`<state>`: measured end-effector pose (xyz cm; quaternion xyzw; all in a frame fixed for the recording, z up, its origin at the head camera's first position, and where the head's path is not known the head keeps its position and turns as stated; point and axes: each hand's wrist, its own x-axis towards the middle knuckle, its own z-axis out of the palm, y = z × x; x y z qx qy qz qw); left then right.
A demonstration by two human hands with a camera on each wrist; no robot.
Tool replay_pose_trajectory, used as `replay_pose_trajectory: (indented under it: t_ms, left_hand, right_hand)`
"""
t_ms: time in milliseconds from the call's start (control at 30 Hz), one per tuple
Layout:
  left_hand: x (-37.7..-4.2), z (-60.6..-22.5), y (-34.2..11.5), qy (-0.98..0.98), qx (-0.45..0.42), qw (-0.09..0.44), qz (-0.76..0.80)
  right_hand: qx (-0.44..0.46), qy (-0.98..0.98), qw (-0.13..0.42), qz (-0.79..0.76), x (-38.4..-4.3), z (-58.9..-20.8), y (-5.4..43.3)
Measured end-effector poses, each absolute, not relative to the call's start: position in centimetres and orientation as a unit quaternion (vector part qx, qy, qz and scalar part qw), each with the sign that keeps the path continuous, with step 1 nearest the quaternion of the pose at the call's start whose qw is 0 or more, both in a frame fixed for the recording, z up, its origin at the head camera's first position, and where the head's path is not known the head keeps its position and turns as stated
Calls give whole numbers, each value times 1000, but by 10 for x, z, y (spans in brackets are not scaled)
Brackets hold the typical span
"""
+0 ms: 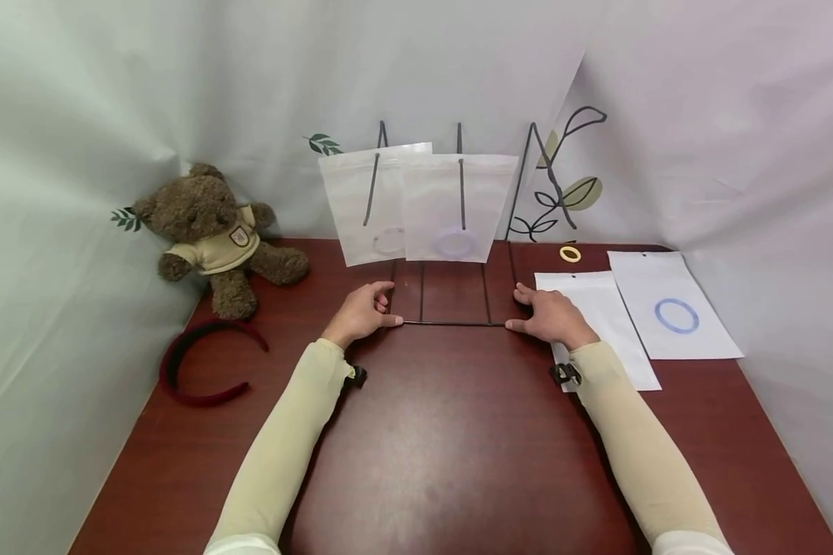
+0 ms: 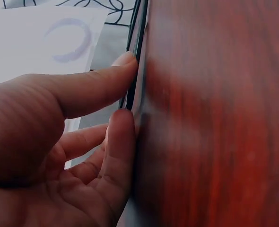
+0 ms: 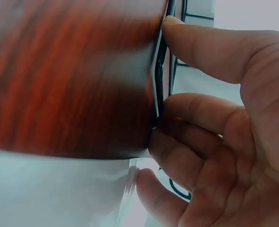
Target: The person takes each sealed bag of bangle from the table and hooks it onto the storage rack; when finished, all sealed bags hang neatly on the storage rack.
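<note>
A black wire display rack (image 1: 451, 324) stands on the table, its hooks rising at the back. From two hooks hang white pouches, the left one (image 1: 350, 193) partly behind the right one (image 1: 430, 200). A purple ring (image 1: 454, 243) shows through the right pouch and a pale ring (image 1: 389, 240) through the left. My left hand (image 1: 361, 312) holds the front left corner of the rack's base, thumb on the front wire (image 2: 140, 38). At the front right corner, my right hand (image 1: 551, 314) holds the base likewise, its thumb against the wire (image 3: 159, 75) in the right wrist view.
Right of the rack lie two more white pouches (image 1: 590, 297) (image 1: 645, 289); the outer has a blue ring (image 1: 676, 316). A small yellow ring (image 1: 570, 253) lies behind them. At left sit a brown teddy bear (image 1: 222, 239) and a dark red headband (image 1: 204, 397). Pale curtains (image 1: 250, 77) enclose the table.
</note>
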<state>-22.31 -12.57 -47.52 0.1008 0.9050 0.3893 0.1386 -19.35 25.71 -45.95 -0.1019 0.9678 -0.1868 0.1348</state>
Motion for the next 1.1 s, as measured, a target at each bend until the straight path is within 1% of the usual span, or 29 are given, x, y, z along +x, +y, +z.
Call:
replay_pose_trajectory:
  t_ms: [233, 367, 600, 733, 900, 1000, 1100]
  left_hand:
    - [-227, -470, -123, 911, 117, 148, 367]
    - [-227, -467, -121, 912, 112, 154, 364]
    - [-224, -468, -122, 912, 108, 159, 362]
    - [-225, -468, -124, 914, 116, 158, 355]
    - [-226, -466, -124, 916, 112, 168, 347]
    - [-226, -467, -123, 919, 116, 169, 338]
    - [-225, -468, -122, 919, 121, 168, 335]
  right_hand:
    - [-115, 968, 126, -187, -196, -457, 260]
    - [-133, 965, 121, -192, -197, -455, 263]
    - [-180, 952, 46, -241, -191, -452, 274]
    - [-163, 952, 13, -258, -190, -446, 291]
    - [-130, 954, -22, -269, -201, -441, 318]
    - [-106, 955, -32, -275, -209, -443, 336]
    - [-88, 956, -30, -279, -215, -445, 353]
